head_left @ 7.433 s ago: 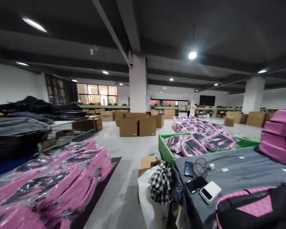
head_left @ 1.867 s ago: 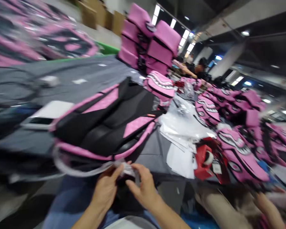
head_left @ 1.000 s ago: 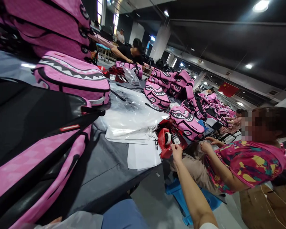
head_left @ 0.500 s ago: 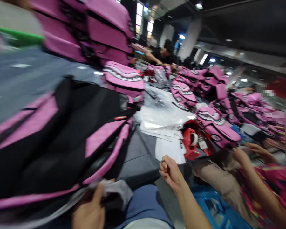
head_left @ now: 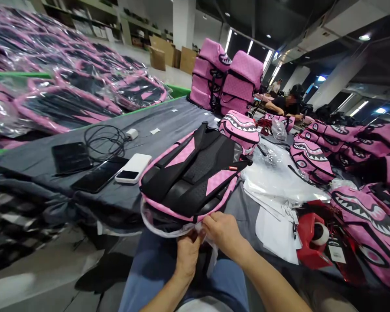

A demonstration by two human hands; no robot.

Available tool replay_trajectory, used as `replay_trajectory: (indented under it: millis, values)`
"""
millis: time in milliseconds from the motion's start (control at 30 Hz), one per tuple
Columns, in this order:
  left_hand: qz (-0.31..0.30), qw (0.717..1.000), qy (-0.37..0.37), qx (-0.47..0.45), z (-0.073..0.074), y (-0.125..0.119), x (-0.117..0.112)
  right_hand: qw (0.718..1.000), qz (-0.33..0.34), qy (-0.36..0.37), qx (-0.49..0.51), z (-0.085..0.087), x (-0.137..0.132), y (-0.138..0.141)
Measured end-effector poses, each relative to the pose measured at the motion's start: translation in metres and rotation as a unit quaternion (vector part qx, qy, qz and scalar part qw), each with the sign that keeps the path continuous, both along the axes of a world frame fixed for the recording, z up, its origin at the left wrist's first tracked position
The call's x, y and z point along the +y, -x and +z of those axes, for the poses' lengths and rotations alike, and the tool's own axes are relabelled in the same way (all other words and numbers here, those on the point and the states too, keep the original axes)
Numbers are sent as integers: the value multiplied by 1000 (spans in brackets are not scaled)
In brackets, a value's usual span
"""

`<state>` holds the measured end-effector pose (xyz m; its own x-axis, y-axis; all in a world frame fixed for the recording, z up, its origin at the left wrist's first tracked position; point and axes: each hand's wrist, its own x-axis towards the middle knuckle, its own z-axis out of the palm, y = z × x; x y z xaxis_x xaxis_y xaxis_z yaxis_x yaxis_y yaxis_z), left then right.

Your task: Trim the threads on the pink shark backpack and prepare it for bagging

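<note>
A pink and black backpack (head_left: 195, 173) lies on the table, straps up, its near edge at the table's front. Translucent plastic bag film (head_left: 164, 232) shows along that near edge and hangs below it. Both hands meet there, above my lap. My left hand (head_left: 186, 253) pinches the gathered film just under the backpack. Beside it, my right hand (head_left: 222, 232) is closed on the film near the backpack's pink piping. The fingertips of both hands are partly hidden by the film and each other.
To the left lie a white power bank (head_left: 134, 168), a dark phone (head_left: 99, 175) and a coiled cable (head_left: 105, 141). Flat clear bags (head_left: 269, 173) and a red tape dispenser (head_left: 313, 242) are on the right. Bagged backpacks (head_left: 68, 104) fill the far left; pink backpacks (head_left: 238, 82) stand stacked behind.
The view has swung left and pulled back. My right hand, a loose fist apart from the backpack before, is now at the plastic film beside my left hand.
</note>
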<state>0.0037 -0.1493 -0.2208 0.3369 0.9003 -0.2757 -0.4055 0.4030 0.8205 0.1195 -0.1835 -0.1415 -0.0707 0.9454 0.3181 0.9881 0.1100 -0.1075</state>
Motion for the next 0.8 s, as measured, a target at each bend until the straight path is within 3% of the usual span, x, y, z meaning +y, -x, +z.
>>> replay_trajectory:
  millis: [200, 300, 400, 500, 667, 800]
  values:
    - [-15, 999, -7, -30, -5, 4, -2, 998, -55, 19, -21, -4, 1, 7]
    - [17, 1000, -4, -9, -7, 3, -3, 996, -80, 46, 1, 1, -1, 7]
    - [33, 999, 24, 4, -5, 1, -1, 987, -80, 81, 115, 6, -4, 1]
    - [10, 999, 48, -3, -1, 2, 2, 954, -57, 100, 278, 4, -4, -5]
    - [13, 998, 64, 13, 3, 5, 4, 884, -32, 64, 462, -31, -2, -2]
    - [-10, 998, 65, 10, -14, 1, -2, 841, -109, -8, 530, -74, -9, -3]
